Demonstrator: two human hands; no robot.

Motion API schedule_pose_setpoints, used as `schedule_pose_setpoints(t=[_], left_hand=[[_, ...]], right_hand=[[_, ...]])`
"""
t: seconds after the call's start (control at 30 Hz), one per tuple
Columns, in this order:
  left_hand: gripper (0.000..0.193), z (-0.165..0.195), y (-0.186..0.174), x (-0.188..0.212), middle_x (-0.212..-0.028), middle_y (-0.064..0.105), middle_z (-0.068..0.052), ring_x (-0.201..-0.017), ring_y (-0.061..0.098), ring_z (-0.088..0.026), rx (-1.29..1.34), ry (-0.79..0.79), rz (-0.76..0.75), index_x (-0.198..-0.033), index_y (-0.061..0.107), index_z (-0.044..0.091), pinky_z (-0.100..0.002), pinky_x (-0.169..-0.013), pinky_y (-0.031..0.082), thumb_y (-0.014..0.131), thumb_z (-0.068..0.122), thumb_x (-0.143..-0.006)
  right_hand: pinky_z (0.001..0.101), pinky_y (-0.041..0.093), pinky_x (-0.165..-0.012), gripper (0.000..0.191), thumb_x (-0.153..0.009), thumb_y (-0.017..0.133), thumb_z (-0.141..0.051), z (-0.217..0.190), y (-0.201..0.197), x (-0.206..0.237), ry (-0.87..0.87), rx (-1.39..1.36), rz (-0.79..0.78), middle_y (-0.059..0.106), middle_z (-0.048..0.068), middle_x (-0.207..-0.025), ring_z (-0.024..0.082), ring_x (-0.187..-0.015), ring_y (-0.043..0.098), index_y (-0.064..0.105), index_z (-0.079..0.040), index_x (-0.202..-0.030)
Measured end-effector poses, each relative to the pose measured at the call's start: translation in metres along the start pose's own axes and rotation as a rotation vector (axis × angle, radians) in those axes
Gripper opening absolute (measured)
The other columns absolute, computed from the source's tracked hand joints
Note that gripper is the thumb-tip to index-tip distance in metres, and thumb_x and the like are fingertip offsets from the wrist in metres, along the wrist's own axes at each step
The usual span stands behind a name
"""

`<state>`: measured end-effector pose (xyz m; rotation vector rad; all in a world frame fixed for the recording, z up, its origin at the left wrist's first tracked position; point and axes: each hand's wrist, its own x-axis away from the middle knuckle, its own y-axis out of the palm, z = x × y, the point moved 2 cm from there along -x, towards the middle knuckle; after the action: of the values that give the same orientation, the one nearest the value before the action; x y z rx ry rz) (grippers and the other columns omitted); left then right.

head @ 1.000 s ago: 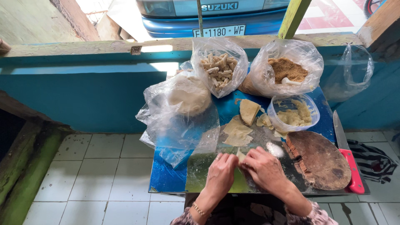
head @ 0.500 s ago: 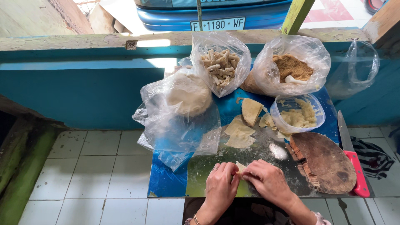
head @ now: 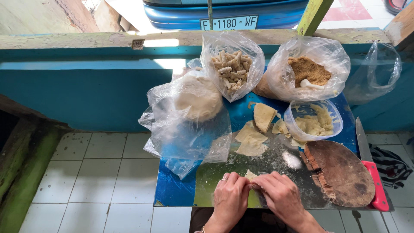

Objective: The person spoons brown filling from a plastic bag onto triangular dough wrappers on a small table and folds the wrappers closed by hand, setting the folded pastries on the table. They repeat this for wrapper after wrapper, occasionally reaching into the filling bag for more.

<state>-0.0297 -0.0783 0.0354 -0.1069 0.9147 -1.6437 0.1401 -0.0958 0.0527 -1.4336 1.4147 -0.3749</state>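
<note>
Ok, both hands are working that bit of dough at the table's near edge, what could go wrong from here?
The knife lies at the table's right edge, red handle near the corner; a bump could drop it. The left hand and right hand work the dough piece close to the near edge, so it might slip off. The loose plastic sheet overhangs the left side.

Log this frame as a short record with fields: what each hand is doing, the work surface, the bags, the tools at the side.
left hand: left hand pinches a small piece of dough together with the right
right hand: right hand on the same piece, fingertips meeting the left's
surface: small blue table, dusted with flour
dough sheets: flat pale pieces beyond the hands
bags: dough lump, rolled sticks, brown crumbs
bowl: clear tub of filling
right side: round wooden board, red-handled knife
</note>
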Motion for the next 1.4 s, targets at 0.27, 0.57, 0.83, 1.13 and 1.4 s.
schedule_pose_setpoints(t=[0.27, 0.57, 0.83, 1.13, 1.4], left_hand=[[0.008, -0.002, -0.006, 0.0, -0.088, 0.065, -0.007, -0.083, 0.064, -0.029, 0.062, 0.091, 0.006, -0.086, 0.068, 0.007, -0.04, -0.07, 0.052, 0.074, 0.012, -0.088], [0.004, -0.005, 0.001, 0.0, -0.089, 0.062, -0.009, -0.084, 0.063, -0.029, -0.02, 0.138, -0.012, -0.089, 0.069, 0.007, -0.041, -0.07, 0.051, 0.072, 0.009, -0.089], [0.009, -0.007, -0.008, -0.011, -0.089, 0.061, -0.011, -0.086, 0.062, -0.032, 0.105, 0.1, -0.044, -0.089, 0.066, 0.006, -0.042, -0.071, 0.052, 0.074, 0.01, -0.088], [0.004, -0.008, -0.002, -0.014, -0.086, 0.06, -0.01, -0.083, 0.064, -0.031, 0.007, 0.098, -0.044, -0.089, 0.068, 0.008, -0.042, -0.067, 0.052, 0.071, 0.01, -0.091], [0.018, -0.01, -0.008, -0.021, -0.096, 0.063, -0.014, -0.086, 0.064, -0.035, 0.195, -0.016, -0.047, -0.103, 0.064, 0.0, -0.043, -0.068, 0.053, 0.07, 0.008, -0.089]], right_hand=[[0.0336, 0.051, -0.068, 0.011, -0.079, 0.078, -0.021, 0.013, 0.009, -0.001, 0.134, -0.135, -0.054, 0.068, 0.0, -0.084, 0.021, -0.081, 0.063, 0.074, -0.013, -0.085], [0.0344, 0.052, -0.067, 0.014, -0.081, 0.077, -0.021, 0.011, 0.007, -0.005, 0.304, -0.143, -0.091, 0.07, 0.002, -0.082, 0.021, -0.075, 0.065, 0.073, -0.01, -0.088], [0.0371, 0.053, -0.068, 0.014, -0.082, 0.074, -0.02, -0.001, 0.005, -0.002, 0.073, 0.034, 0.018, 0.066, 0.001, -0.089, 0.023, -0.082, 0.064, 0.071, -0.012, -0.093], [0.0364, 0.056, -0.063, 0.021, -0.081, 0.076, -0.022, 0.024, 0.014, -0.005, 0.623, -0.414, -0.099, 0.072, 0.001, -0.085, 0.022, -0.068, 0.069, 0.07, -0.011, -0.097], [0.0359, 0.049, -0.067, 0.018, -0.079, 0.077, -0.02, 0.01, 0.01, -0.007, -0.02, 0.085, 0.065, 0.07, -0.003, -0.093, 0.02, -0.082, 0.064, 0.073, -0.015, -0.096]])
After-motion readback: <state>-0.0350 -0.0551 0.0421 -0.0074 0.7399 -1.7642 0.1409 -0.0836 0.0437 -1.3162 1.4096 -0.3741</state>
